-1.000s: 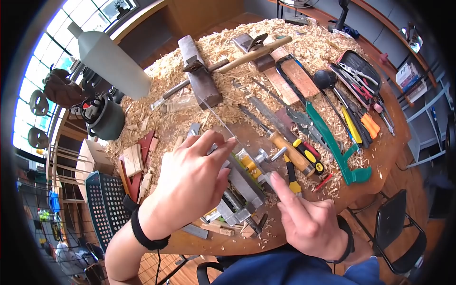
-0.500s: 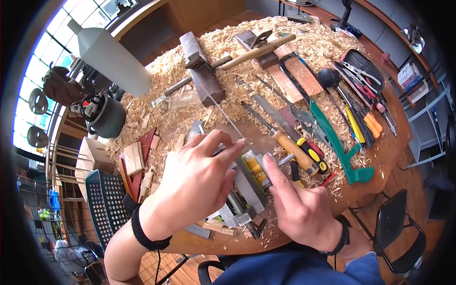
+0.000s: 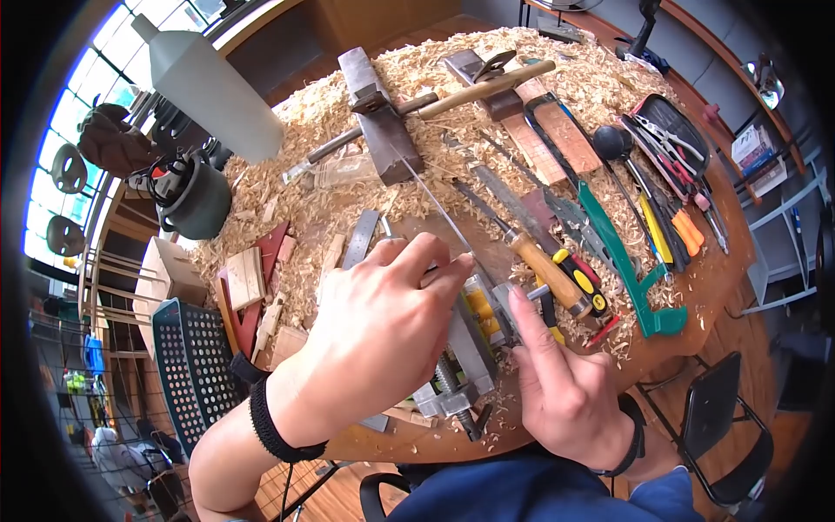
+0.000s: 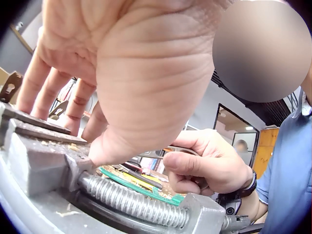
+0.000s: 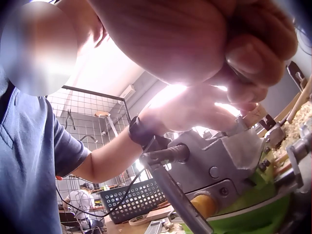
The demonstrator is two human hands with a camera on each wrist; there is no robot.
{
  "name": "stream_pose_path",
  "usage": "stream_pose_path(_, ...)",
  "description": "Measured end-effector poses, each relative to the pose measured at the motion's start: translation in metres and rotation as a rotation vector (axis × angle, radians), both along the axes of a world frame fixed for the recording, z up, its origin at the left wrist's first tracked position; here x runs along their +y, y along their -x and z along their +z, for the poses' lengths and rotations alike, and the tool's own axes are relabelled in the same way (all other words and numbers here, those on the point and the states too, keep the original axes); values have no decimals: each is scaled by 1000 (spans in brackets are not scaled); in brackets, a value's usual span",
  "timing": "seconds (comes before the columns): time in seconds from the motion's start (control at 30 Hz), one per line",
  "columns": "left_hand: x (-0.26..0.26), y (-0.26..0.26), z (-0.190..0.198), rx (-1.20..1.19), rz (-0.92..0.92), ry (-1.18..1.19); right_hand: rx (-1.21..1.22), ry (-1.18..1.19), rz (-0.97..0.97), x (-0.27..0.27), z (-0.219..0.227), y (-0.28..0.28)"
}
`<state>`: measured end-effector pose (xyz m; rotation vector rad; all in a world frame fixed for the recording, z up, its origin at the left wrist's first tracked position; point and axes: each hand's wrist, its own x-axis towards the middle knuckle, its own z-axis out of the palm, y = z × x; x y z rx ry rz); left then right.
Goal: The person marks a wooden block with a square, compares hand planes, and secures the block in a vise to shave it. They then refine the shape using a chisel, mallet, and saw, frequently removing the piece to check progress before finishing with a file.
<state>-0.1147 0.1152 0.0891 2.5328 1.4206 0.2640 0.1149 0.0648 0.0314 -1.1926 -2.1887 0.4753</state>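
My right hand (image 3: pixel 570 387) grips the near end of a long, thin metal tool, index finger stretched along its top; its kind does not show. The slim metal shaft (image 3: pixel 439 204) slants away toward a wooden plane (image 3: pixel 383 130). Fingers of my left hand (image 3: pixel 383 322) lie across a metal vise (image 3: pixel 474 352), the index tip right beside the shaft. In the left wrist view the left fingers reach down straight behind the jaws, and the thumb touches the front near the threaded screw (image 4: pixel 131 200). What the vise holds is hidden under the hand.
Wood shavings (image 3: pixel 296 122) cover the table's far side. A wooden-handled file (image 3: pixel 548 270), a green saw (image 3: pixel 617 252) and pliers (image 3: pixel 665 139) lie to the right. At left are wood pieces (image 3: pixel 246 277), a perforated basket (image 3: pixel 196 365) and a large white bottle (image 3: pixel 213 91).
The thin tool has slid forward, away from my body, with the right hand moving up along the vise. The left hand stays over the vise. The whole view has shifted slightly.
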Motion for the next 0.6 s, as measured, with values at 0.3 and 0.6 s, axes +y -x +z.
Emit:
stream_pose_path(0.3, 0, 1, -1, -27, -10, -17, 14, 74, -22, -4, 9, 3)
stream_pose_path(0.6, 0, 1, -1, -41, -20, -34, 304, -42, -25, 6, -2, -3)
